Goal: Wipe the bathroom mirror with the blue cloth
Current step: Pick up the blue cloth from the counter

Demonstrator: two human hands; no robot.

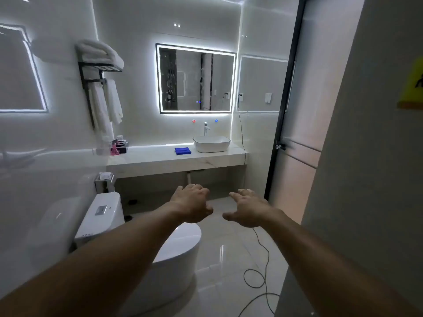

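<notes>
Cloth [183, 151] lies folded on the counter [160, 160] beside the basin [211, 144]: soft, light; pinch a top fold. Left hand [191, 203] and right hand [248, 208] empty, loosely spread.

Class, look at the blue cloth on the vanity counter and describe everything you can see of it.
The blue cloth is a vivid royal blue, soft-looking fabric, folded into a neat flat rectangle. It lies on the pale marble-look counter, just left of the white basin and apparently not touching it, below the lit mirror. Neither hand holds it; both are well short of it.
</notes>
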